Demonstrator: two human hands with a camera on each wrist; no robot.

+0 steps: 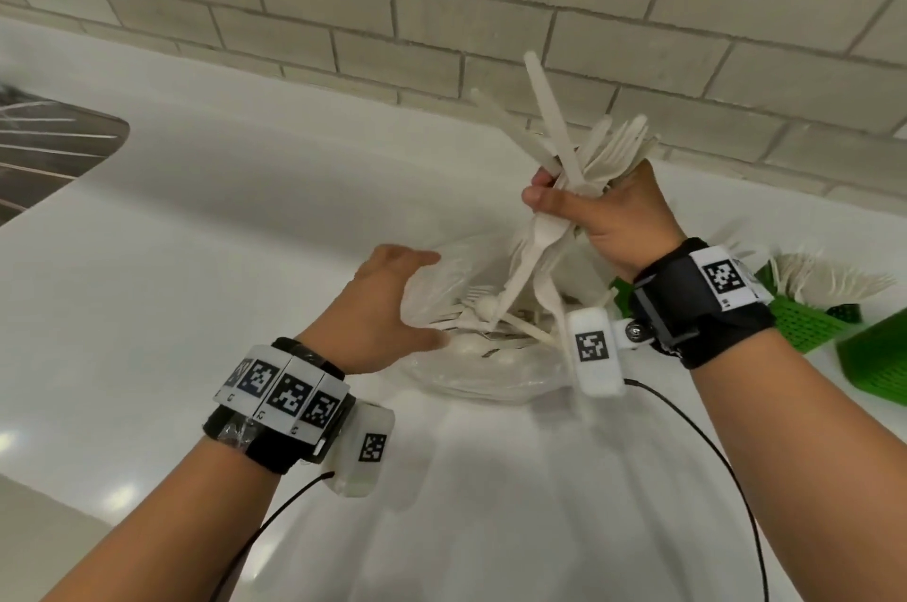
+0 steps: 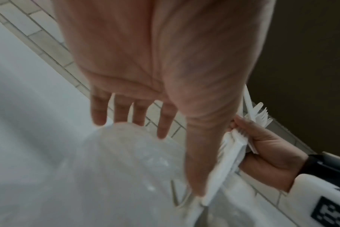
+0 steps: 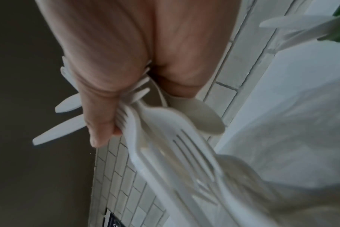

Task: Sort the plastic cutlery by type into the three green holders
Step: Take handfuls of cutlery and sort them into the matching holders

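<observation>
Two hands work over a white counter point(image 1: 206, 218) below a tiled wall point(image 1: 441, 2). At the centre right of the head view, the right hand point(image 1: 606, 218) is raised and closed in a fist round a bundle of white plastic cutlery point(image 1: 564, 149); forks, knives and at least one spoon stick out above and below the fist, some pointing toward the upper middle of the frame and others hanging down into the bag. In the right wrist view the same bundle point(image 3: 165, 138) fans out past the curled fingers point(image 3: 99, 122), with fork tines and a spoon bowl plainly showing.

Lower down and to the left, the left hand point(image 1: 387, 307) is spread open, fingers straight, against the side of a clear plastic bag point(image 1: 471, 370) that lies on the counter. It holds nothing; the left wrist view shows the straight fingers point(image 2: 134, 113) just above the bag point(image 2: 126, 153). More loose cutlery point(image 1: 491, 321) lies inside the bag.

At the right edge of the head view stand green holders point(image 1: 805, 321); one of them has white forks point(image 1: 824, 280) standing in it. A metal sink point(image 1: 44, 149) shows at the left edge.
</observation>
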